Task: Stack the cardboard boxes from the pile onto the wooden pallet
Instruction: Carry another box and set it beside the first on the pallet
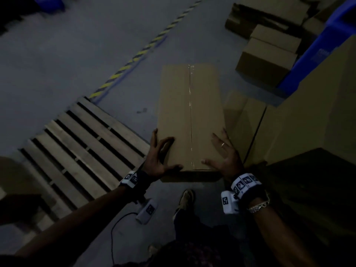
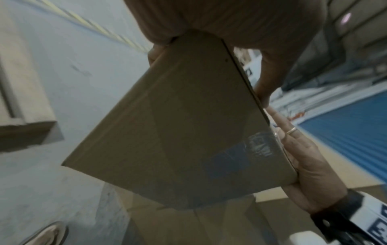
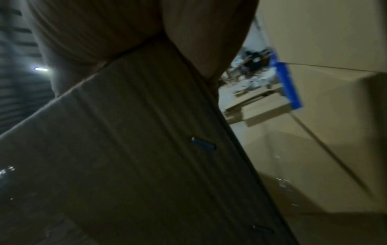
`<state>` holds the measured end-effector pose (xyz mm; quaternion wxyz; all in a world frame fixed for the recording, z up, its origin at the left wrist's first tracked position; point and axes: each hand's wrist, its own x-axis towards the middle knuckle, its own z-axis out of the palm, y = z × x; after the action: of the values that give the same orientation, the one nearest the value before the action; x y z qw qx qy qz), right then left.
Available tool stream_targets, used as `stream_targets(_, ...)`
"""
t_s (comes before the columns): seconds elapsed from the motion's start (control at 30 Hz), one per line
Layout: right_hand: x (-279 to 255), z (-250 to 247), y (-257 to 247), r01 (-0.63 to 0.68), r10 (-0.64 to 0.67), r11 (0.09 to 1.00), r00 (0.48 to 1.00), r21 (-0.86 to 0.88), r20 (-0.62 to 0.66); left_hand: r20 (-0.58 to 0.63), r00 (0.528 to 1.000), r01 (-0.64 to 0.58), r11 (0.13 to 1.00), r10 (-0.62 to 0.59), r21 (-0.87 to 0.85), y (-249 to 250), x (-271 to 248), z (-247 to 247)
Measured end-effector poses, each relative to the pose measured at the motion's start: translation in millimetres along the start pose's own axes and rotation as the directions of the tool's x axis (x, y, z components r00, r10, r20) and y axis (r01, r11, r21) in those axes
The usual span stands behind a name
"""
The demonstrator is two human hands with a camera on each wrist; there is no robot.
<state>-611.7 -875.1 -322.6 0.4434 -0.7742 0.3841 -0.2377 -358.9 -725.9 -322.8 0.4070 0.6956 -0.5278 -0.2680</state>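
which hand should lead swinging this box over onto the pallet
Left, probably. The left hand grips the box on the side facing the wooden pallet, so it can guide it across. The right hand holds the far side, next to the stacked boxes.

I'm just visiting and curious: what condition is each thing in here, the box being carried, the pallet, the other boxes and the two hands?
Carried box: taped shut, held off the floor.
Left hand: gripping the box's left near corner.
Right hand: gripping the box's right near corner.
Wooden pallet: on the floor; the part in view is bare.
Piled boxes: closed, stacked on the right.
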Motion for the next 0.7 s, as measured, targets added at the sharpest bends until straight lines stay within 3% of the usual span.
stream_targets(0.4,-53,60,-121,0.210,-0.203,0.978,0.948,0.000,0.243,-0.325,0.944,0.060,0.998,-0.049,0.024,24,-165,-84)
stream_targets(0.53,-56,84,-148,0.270,-0.257,0.963,0.916,0.000,0.307,-0.396,0.918,0.041,0.999,-0.032,0.014,22,-196,-108)
stream_targets(0.7,-39,113,-172,0.302,-0.297,0.952,0.877,0.047,0.378,-0.462,0.882,0.131,0.990,-0.096,0.046,18,-215,-134)
